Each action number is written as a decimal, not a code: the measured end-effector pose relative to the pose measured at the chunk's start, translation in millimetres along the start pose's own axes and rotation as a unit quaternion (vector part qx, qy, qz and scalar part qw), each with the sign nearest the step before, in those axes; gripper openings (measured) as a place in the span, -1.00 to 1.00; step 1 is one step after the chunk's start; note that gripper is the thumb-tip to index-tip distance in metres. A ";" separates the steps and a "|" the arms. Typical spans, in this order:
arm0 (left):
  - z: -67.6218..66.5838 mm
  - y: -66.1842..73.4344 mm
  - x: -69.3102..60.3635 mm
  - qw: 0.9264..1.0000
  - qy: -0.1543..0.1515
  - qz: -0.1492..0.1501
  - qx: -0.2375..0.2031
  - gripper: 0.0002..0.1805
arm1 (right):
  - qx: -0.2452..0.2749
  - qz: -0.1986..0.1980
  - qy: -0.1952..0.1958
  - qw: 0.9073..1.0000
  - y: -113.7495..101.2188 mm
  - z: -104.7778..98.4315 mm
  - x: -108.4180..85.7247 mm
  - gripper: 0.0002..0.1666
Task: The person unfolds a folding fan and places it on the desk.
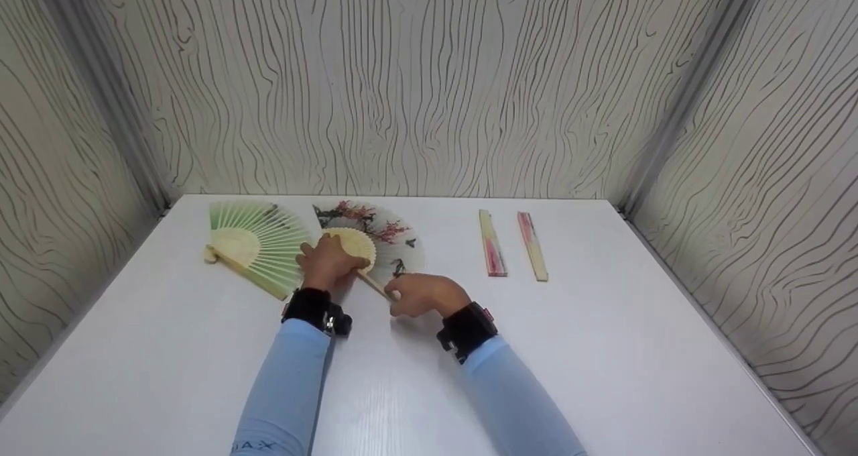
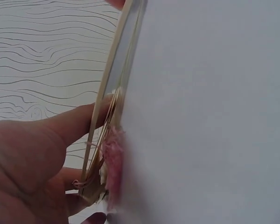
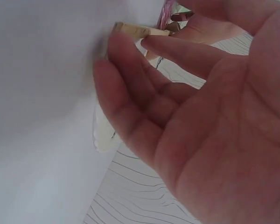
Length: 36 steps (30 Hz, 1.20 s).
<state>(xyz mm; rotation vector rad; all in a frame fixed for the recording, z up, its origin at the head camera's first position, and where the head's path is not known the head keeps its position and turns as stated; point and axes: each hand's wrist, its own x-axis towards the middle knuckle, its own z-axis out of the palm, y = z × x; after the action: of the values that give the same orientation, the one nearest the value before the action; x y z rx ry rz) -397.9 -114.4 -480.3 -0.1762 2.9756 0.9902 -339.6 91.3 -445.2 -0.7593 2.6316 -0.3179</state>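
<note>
The flowered fan [image 1: 379,239] lies spread on the surface [image 1: 637,362], fingers of the left hand [image 1: 330,263] clamped on its base, those of the right hand [image 1: 429,294] pinching an outer stick [image 1: 375,286]. It looks light, its leaf [image 1: 392,249] easily torn; I'd hold only the stiffer sticks.

On the table [image 1: 637,349] before me, the leftmost fan [image 1: 271,238] lies spread. Just right of it lies the second fan [image 1: 389,224], also spread — my left hand [image 1: 328,265] at its base, my right hand [image 1: 427,294] nearer me and farther right, at the outer end of its front stick [image 1: 374,286]. Well right of that, two folded fans lie side by side, apart: the inner one [image 1: 493,245], then the outer one [image 1: 533,247]. Behind the table's far edge stands the back wall [image 1: 402,87] — side walls [image 1: 784,161] flank both sides.
</note>
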 end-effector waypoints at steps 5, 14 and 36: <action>-1.0 -1.3 -0.9 1.000 -0.018 0.007 0.018 -0.01 | -0.028 0.018 -0.021 0.999 -4.1 0.7 -2.9 -0.56; 4.4 -7.5 10.3 0.999 -0.034 0.010 0.021 0.07 | -0.052 0.070 -0.060 0.994 -16.6 5.3 -10.3 -0.06; 2.9 -14.0 11.6 1.000 -0.025 0.014 -0.010 0.09 | -0.009 0.024 -0.070 0.997 -9.5 3.4 -5.1 -0.03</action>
<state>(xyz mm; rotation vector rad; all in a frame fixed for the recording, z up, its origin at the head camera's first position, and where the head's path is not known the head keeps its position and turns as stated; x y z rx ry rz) -408.1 -125.0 -491.4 -0.1074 2.9316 1.0108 -329.8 85.9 -443.8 -0.6966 2.5199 -0.2191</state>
